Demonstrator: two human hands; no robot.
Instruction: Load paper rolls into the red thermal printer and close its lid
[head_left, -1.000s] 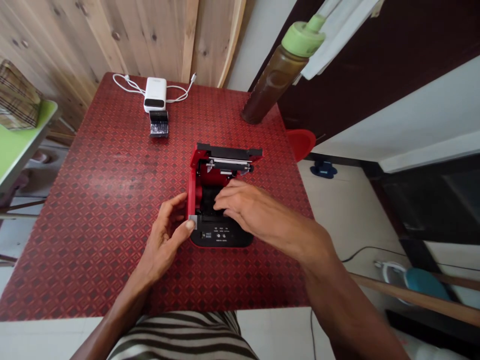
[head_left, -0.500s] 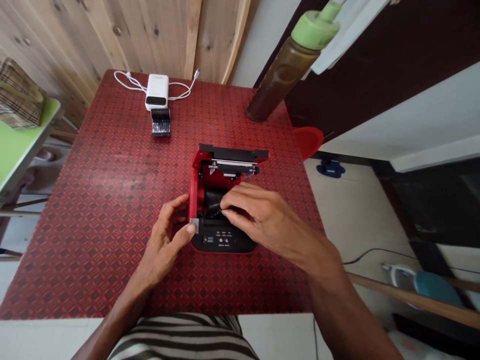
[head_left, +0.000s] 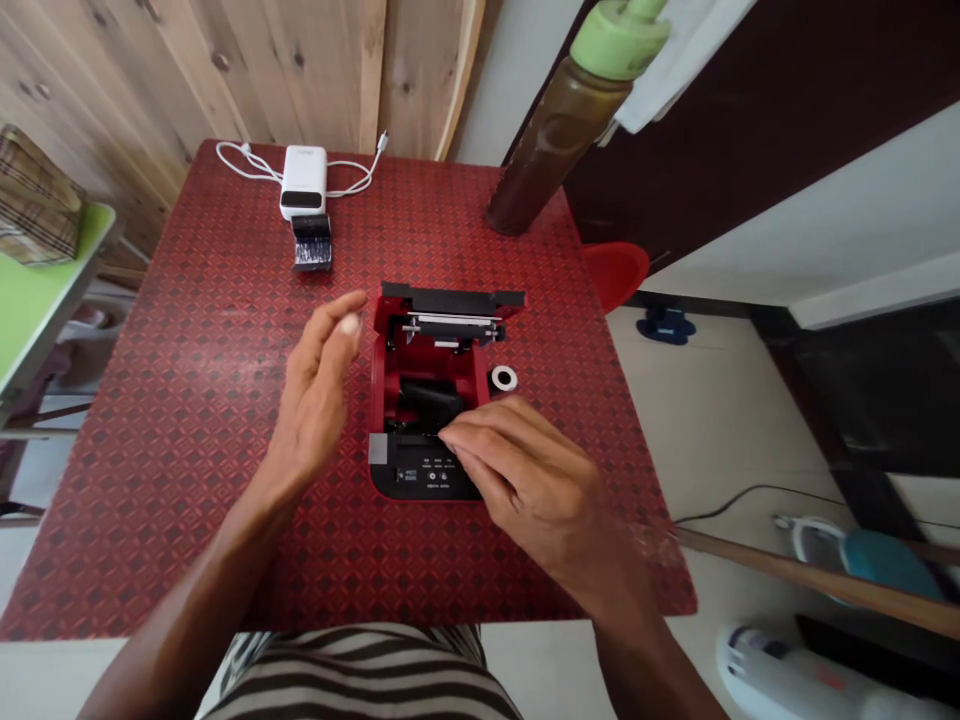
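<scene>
A small red and black printer (head_left: 390, 375) stands mid-table with its lid (head_left: 450, 298) tipped open at the back. A dark roll (head_left: 429, 394) lies in its open bay. My left hand (head_left: 319, 385) hovers just left of the printer, lifted off it, fingers apart and holding nothing. My right hand (head_left: 517, 470) comes in from the right, its bunched fingertips resting on the front lip of the bay above the black button panel (head_left: 420, 478); the thumb is hidden. A small white ring-shaped core (head_left: 503, 378) lies on the table right of the printer.
The red patterned table (head_left: 187, 400) also carries a white power bank with cable (head_left: 303, 182), a small black block (head_left: 311, 243) and a tall brown bottle with a green cap (head_left: 559, 130). A green side table (head_left: 37, 290) is at left. A wooden pole (head_left: 810, 580) crosses at right.
My left hand has let go of the printer's left front corner and risen. My right hand has drawn back from the bay to its front lip. The white core now shows beside the printer.
</scene>
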